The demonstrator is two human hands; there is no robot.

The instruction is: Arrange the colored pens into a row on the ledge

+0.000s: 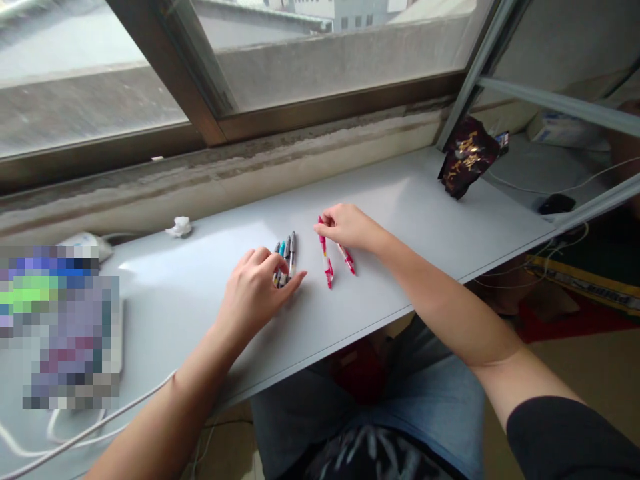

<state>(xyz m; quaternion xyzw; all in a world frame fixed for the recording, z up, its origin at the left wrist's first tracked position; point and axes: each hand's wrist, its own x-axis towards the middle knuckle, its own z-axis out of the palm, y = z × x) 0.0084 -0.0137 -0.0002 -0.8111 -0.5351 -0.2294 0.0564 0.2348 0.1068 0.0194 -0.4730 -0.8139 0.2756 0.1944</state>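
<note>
Several dark and teal pens (287,257) lie side by side on the grey desk (400,220). My left hand (255,290) rests over their near ends with its fingers curled on them. Two red-and-white pens (327,263) lie just to the right of that group. My right hand (347,227) covers their far ends, its fingers bent and pinching one of them. Both forearms reach in from the lower edge of the view.
A crumpled white tissue (179,227) lies near the wall at the left. A dark snack bag (467,157) stands at the desk's far right by a window frame. A white cable (100,420) runs along the near left, beside a blurred area. My lap is below the desk edge.
</note>
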